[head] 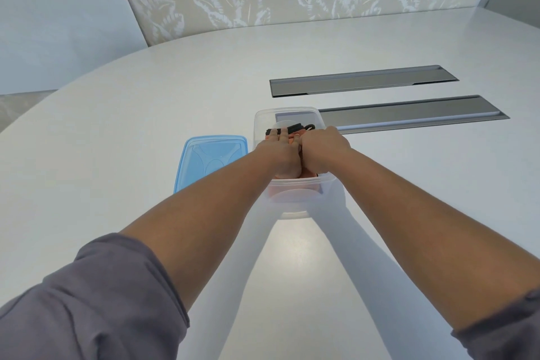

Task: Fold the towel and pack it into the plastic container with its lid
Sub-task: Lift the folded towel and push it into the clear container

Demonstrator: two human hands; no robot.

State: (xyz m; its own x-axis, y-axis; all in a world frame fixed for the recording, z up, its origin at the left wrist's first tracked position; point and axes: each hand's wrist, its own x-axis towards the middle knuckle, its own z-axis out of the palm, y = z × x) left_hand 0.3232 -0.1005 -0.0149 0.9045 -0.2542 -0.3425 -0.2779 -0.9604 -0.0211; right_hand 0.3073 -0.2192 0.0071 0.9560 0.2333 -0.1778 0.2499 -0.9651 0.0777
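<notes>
- Two bare forearms in grey sleeves [87, 301] reach out from the near edge of the white worktop [117, 155].
- Clear plastic container [292, 202] sits mid-worktop with the folded towel [295, 137], orange with a black end, inside it.
- Left hand [280, 152] presses flat on the towel, fingers [279, 133] straight.
- Right hand [324, 149] is curled onto the towel beside it; whether it grips the cloth, I cannot tell.
- Blue lid [204, 158] lies just left of the container.
- Two grey cable hatches [362, 80] lie toward the far edge.

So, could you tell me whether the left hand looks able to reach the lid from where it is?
Probably yes: the lid lies bare on the table just left of the left hand.
</notes>
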